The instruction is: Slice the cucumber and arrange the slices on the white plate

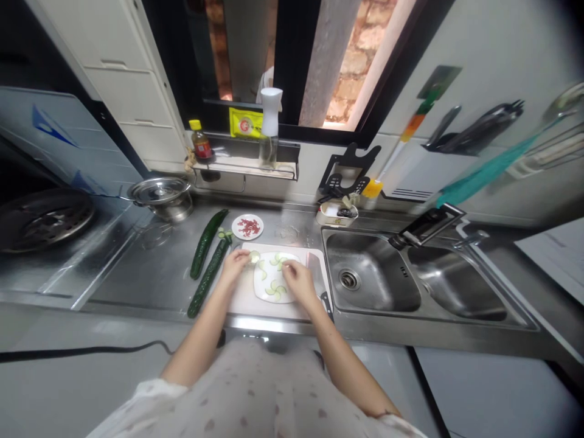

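Observation:
My left hand (pixel 234 267) pinches a few thin pale cucumber slices (pixel 254 258) beside the left edge of a white plate (pixel 258 291). My right hand (pixel 298 281) reaches over the plate's right side, its fingertips pinched on a cucumber slice by the upper group. On the plate, curved slices (pixel 275 290) lie in small pinwheel-like groups. Beneath the plate is a light cutting board (pixel 241 301). A knife (pixel 314 266) rests along the board's right side, its dark handle toward me, partly behind my right forearm.
Left of the board lie two long cucumbers (pixel 207 243), with cut pieces (pixel 223 233) near their far ends. A small plate of red bits (pixel 249 227) sits behind the board. A lidded steel pot (pixel 162 198) stands back left; a double sink (pixel 371 267) is on the right.

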Action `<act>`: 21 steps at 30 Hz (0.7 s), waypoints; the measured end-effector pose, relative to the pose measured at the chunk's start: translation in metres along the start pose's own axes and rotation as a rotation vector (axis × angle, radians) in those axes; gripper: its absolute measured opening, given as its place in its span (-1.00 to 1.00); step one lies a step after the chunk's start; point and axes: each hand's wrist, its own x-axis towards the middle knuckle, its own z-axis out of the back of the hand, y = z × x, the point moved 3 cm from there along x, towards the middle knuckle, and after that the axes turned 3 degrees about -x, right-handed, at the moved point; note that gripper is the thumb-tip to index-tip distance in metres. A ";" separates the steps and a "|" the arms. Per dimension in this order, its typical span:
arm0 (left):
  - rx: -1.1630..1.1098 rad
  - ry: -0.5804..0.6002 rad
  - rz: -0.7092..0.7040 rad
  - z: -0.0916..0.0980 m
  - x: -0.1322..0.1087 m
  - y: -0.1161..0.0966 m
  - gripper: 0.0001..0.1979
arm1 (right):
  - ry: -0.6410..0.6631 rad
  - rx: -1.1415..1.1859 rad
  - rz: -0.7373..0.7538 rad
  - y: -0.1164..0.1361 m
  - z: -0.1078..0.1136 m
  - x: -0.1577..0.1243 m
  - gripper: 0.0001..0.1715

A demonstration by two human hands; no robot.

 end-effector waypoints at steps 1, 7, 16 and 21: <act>-0.017 0.006 0.006 0.000 -0.004 -0.006 -0.72 | -0.014 0.016 0.019 0.006 0.002 0.005 -0.68; -0.074 0.097 -0.137 -0.008 -0.023 -0.045 -0.74 | -0.036 0.154 0.107 0.038 0.003 0.029 -0.67; -0.009 0.208 -0.214 -0.023 -0.040 -0.053 -0.79 | 0.121 0.159 0.174 0.049 -0.008 0.033 -0.79; -0.122 0.228 -0.181 -0.026 -0.042 -0.050 -0.78 | 0.114 0.211 0.156 0.047 -0.007 0.034 -0.77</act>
